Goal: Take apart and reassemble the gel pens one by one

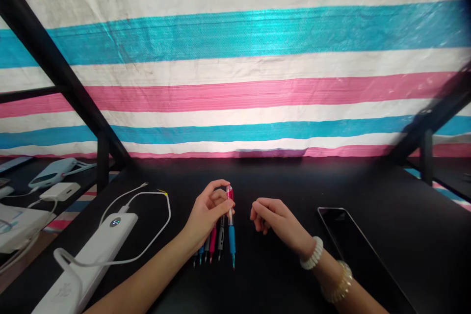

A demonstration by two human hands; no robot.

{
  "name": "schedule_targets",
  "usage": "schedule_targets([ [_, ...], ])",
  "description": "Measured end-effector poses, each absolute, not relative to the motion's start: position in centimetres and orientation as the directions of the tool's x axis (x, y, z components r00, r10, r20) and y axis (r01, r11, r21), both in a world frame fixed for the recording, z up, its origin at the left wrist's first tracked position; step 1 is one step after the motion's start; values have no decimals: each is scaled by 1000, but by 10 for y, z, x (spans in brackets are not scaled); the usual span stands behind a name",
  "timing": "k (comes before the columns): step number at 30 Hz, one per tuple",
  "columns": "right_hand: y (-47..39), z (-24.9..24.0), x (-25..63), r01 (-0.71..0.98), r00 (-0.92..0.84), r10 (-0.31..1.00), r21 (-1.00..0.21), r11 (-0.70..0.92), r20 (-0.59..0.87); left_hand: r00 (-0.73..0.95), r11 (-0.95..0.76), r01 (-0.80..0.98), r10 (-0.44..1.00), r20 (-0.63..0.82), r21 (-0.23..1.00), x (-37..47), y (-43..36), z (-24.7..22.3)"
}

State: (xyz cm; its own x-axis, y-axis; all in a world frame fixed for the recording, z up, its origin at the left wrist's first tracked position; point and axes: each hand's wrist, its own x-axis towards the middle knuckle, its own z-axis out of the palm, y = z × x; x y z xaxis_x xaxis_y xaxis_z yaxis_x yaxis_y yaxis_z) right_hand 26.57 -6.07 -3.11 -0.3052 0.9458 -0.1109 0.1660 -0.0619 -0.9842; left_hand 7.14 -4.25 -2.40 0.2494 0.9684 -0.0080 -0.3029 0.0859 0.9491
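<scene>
My left hand (213, 208) pinches a pen (231, 238) with a pink top and blue grip near its upper end, its tip pointing toward me. Beneath and beside that hand, several pens lie side by side on the black table (279, 176), among them a pink pen (213, 240) and a grey pen (221, 239); their upper parts are partly hidden by my fingers. To the right of the pens, my right hand (270, 215) hovers apart from them, its fingers curled together; whether they hold anything is hidden.
A white power bank (106, 243) with a looped white cable (170, 211) lies at the left. A black phone (353, 240) is beside my right forearm. White devices (61, 191) sit at the far left. Black frame bars (69, 83) and a striped sheet (235, 34) stand around the table.
</scene>
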Motion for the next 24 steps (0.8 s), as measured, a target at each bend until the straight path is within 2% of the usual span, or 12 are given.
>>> schedule_targets([
  [12, -60, -31, 266, 176, -300, 948, -983, -53, -104, 267, 137, -285, 962, -59, 949, 71, -42, -24],
  [24, -59, -32, 266, 174, -312, 943, -983, -63, -116, 259, 96, -275, 966, -22, 957, 69, -40, -26],
])
